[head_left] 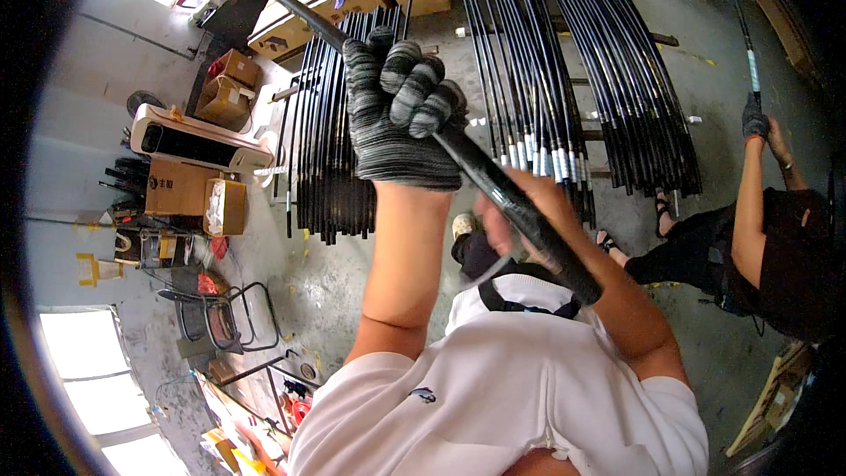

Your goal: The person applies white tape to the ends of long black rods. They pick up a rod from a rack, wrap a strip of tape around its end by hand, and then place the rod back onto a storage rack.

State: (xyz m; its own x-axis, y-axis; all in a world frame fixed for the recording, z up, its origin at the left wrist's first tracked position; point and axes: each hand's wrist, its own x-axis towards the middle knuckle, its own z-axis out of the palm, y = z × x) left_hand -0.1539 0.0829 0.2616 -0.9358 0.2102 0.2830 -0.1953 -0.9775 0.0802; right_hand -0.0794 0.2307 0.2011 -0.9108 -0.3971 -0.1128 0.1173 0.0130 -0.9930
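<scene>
My left hand [405, 110], in a grey-and-black striped knit glove, is raised and closed around a long black pole [489, 178]. The pole slants from the upper left, where it is thin, down to a thicker end near my right forearm. Behind the thick part is my right hand [539, 203], bare and smeared by motion; the pole covers part of it, so its grip does not show clearly. A thin pale curved strip [490, 274] shows below the fingers, and I cannot tell whether they hold it.
Three rows of black poles [330, 132], [529, 79], [630, 88] lie on supports ahead. A co-worker [775, 238] at the right holds a similar pole [753, 66] upright. Cartons [225, 97], a white upright appliance [198, 143] and a metal-framed chair [238, 317] stand at the left.
</scene>
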